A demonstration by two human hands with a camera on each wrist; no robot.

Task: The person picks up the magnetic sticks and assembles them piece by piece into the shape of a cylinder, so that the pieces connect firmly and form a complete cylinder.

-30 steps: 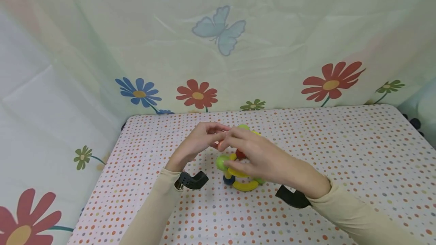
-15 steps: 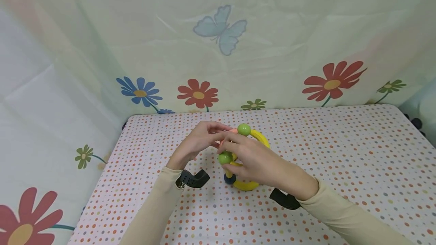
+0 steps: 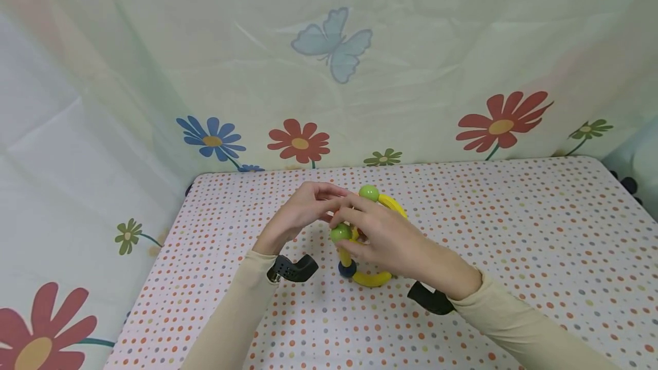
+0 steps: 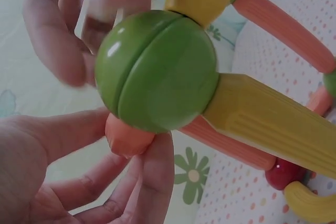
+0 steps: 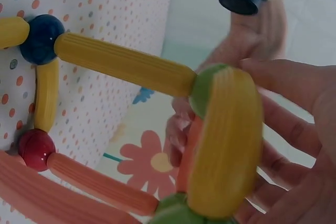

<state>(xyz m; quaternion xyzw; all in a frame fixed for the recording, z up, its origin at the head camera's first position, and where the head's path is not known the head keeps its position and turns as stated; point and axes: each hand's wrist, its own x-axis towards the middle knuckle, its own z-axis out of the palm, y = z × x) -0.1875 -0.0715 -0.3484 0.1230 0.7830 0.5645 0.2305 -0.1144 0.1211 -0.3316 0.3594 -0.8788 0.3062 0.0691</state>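
A ball-and-stick building toy of yellow and orange sticks joined by coloured balls stands at the middle of the table, partly hidden behind my right hand (image 3: 385,230). In the left wrist view, my left hand (image 4: 100,177) pinches an orange stick (image 4: 127,139) right under a large green ball (image 4: 168,77). The right hand's thumb and fingers lie around this ball. A curved yellow stick (image 5: 228,150) runs past these fingers in the right wrist view. Lower down are a dark blue ball (image 5: 43,39) and a red ball (image 5: 37,150).
A dotted cloth covers the table (image 3: 514,256). Behind it hangs a pale curtain (image 3: 421,61) printed with flowers and a butterfly. Each wrist carries a black camera mount, such as the left one (image 3: 295,269).
My right hand has shifted slightly left and its fingers have drawn in around the near green ball. More of the toy's far green ball and yellow curve shows. The left hand has stayed put.
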